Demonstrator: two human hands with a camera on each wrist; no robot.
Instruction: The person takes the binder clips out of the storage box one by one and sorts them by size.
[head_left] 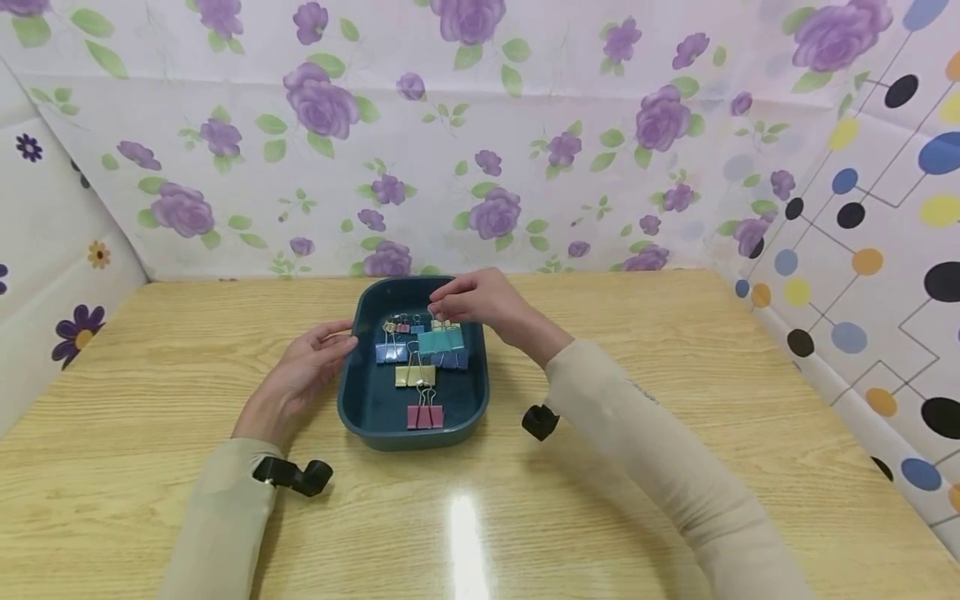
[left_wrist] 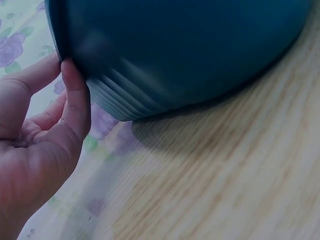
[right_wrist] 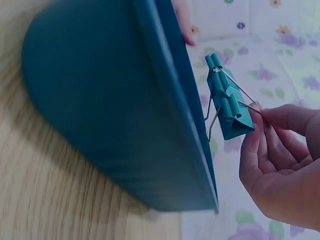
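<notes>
Sheeting (head_left: 48, 225) stands at nine o'clock; the left hand (head_left: 303, 367) pinches the tray (head_left: 413, 439) on the wood-grain table (head_left: 360, 550); toward the tray's two o'clock, a teal clip (head_left: 441, 342) hangs, pinched by the right hand (head_left: 487, 304); dotted sheeting (head_left: 847, 242) rises at three.

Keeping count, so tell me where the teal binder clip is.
In the head view, the teal binder clip hangs from the right hand over the right half of the dark bin, a blue clip showing below it.
</notes>
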